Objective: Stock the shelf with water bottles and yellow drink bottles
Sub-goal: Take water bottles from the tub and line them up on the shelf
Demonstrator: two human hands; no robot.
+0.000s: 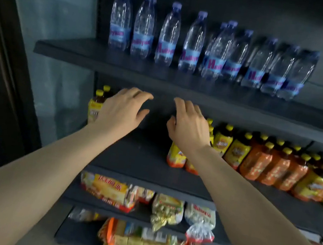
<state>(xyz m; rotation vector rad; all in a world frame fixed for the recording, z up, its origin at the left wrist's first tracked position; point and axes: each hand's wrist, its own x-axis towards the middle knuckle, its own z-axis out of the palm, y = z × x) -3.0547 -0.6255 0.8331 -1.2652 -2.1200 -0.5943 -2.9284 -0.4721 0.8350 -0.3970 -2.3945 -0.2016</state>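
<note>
Though raised, both hands [123, 109] [188, 122] empty (relaxed).

Pretty dim in here, soft light from the front, whole shot's motion-blurred and the wide lens bends the edges.
</note>
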